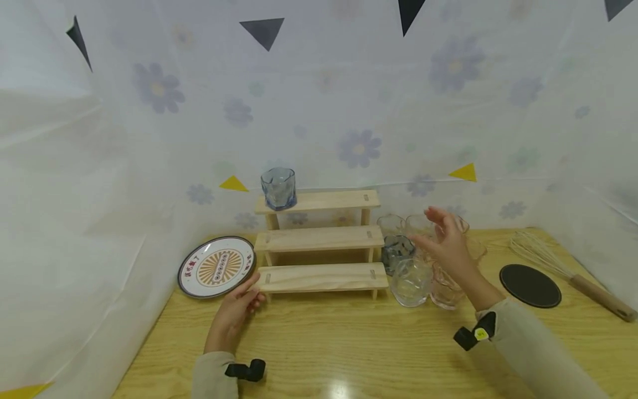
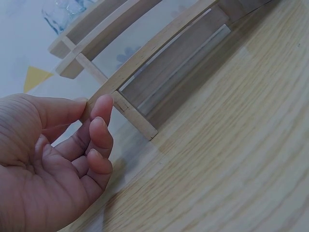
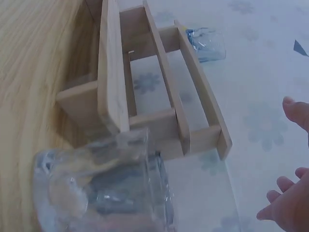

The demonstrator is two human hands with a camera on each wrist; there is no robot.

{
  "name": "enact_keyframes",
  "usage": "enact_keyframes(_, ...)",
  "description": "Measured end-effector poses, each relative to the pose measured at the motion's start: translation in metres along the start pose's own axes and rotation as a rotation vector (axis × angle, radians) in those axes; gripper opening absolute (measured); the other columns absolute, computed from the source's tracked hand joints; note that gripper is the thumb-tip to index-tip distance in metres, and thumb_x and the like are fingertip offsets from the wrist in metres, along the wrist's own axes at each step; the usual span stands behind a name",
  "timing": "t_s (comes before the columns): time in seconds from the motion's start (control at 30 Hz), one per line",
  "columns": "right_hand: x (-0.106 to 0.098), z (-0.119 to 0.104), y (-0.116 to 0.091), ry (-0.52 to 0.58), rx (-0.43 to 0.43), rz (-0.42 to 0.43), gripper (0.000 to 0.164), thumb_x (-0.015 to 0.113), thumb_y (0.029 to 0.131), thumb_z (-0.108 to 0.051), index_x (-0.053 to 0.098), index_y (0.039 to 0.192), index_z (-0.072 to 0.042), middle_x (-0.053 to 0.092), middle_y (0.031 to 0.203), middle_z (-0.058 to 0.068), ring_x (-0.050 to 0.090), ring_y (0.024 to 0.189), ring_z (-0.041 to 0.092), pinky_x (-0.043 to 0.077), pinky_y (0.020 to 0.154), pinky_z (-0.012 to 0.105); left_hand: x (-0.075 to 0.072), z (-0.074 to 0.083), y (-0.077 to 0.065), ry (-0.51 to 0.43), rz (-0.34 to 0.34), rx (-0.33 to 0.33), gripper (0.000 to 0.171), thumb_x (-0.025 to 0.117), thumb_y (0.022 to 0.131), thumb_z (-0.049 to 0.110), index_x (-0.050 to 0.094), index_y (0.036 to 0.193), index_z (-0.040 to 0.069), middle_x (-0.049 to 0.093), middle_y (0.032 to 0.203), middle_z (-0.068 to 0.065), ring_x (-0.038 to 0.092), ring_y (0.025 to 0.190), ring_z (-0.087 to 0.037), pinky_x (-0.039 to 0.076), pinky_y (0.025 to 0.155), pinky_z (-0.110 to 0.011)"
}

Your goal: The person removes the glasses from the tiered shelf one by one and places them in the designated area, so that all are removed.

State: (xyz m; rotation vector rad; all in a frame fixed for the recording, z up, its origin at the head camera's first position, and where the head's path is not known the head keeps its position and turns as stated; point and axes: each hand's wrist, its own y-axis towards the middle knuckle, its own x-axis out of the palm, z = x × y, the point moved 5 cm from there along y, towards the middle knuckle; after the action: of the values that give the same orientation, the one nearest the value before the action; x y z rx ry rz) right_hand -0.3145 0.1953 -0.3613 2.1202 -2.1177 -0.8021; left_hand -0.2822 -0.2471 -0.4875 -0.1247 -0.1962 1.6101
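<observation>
A three-tier wooden shelf (image 1: pixel 319 277) stands on the table. My left hand (image 1: pixel 236 310) is at the left end of its lowest board, pinching the board's corner (image 2: pixel 99 94) between thumb and fingers in the left wrist view. Over the glasses right of the shelf, my right hand (image 1: pixel 451 244) is raised with thumb and fingers spread, holding nothing. Below it are a clear glass (image 1: pixel 411 282), a pink glass (image 1: pixel 446 288) and a dark blue-grey glass (image 1: pixel 395 250). One light blue glass (image 1: pixel 279 189) sits on the left end of the top board.
Left of the shelf, a white plate (image 1: pixel 191 280) with a sunburst print leans at its back-left. More clear and pinkish glasses (image 1: pixel 391 223) stand behind, partly hidden by my right hand. At the far right lie a round black mat (image 1: pixel 530 285) and a whisk (image 1: pixel 598 293) with a wooden handle.
</observation>
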Motion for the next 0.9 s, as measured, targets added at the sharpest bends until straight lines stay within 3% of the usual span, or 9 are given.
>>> enact_keyframes(0.17,0.042,-0.021,0.029,0.045,-0.028,-0.067,0.079,0.071,0.085,-0.015,0.023,0.146,-0.001,0.028,0.146,0.02,0.025,0.136,0.034,0.017,0.113,0.046,-0.001,0.001,-0.001,0.001,-0.002,-0.005,0.046,0.048,0.098,0.006,0.04,0.144,0.008,0.064,0.068,0.007,0.051,0.06,-0.004,0.038,0.055,-0.017)
enact_keyframes(0.53,0.118,-0.058,0.085,0.104,-0.002,-0.147,0.083,0.075,0.082,-0.026,0.026,0.146,-0.005,0.035,0.144,0.015,0.032,0.134,0.029,0.025,0.111,0.04,0.0,0.002,0.0,-0.001,-0.004,0.004,0.046,0.048,0.098,0.005,0.04,0.143,0.005,0.064,0.067,0.007,0.051,0.06,-0.004,0.038,0.055,-0.017)
enact_keyframes(0.9,0.189,-0.071,0.13,0.092,0.088,-0.264,0.093,0.075,0.08,-0.039,0.021,0.15,-0.011,0.032,0.146,0.011,0.03,0.134,0.027,0.032,0.106,0.044,-0.001,0.001,0.001,-0.004,0.005,0.004,0.046,0.049,0.098,0.006,0.04,0.143,0.005,0.064,0.067,0.007,0.05,0.059,-0.004,0.038,0.055,-0.017)
